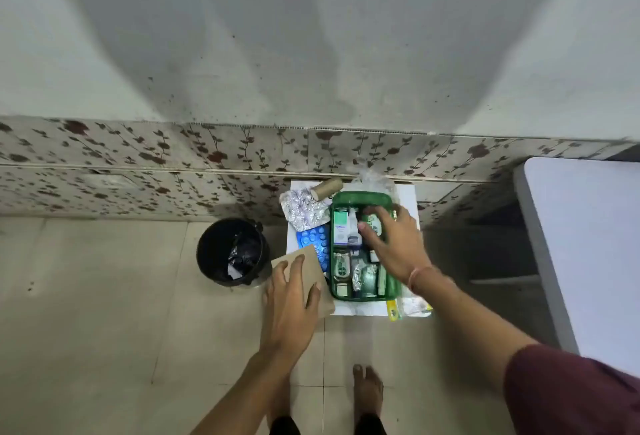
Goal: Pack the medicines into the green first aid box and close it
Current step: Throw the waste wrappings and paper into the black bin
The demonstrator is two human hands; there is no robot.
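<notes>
The green first aid box [360, 196] lies open on a small white stand [408, 192] by the wall, filled with several bottles, small cartons and foil strips. My right hand [394, 244] reaches into its far half, fingers wrapped around a small green-and-white bottle [373, 223]. My left hand [294, 296] grips a flat brown cardboard piece [308, 261] at the stand's near-left corner. A blue blister pack [313, 239] and silver foil tablet strips [304, 211] lie left of the box.
A cardboard tube [327, 188] and a clear plastic bag [372, 176] sit at the stand's back. A black bin [230, 251] stands on the floor to the left. A white table [588, 244] fills the right. My bare feet [367, 389] are below.
</notes>
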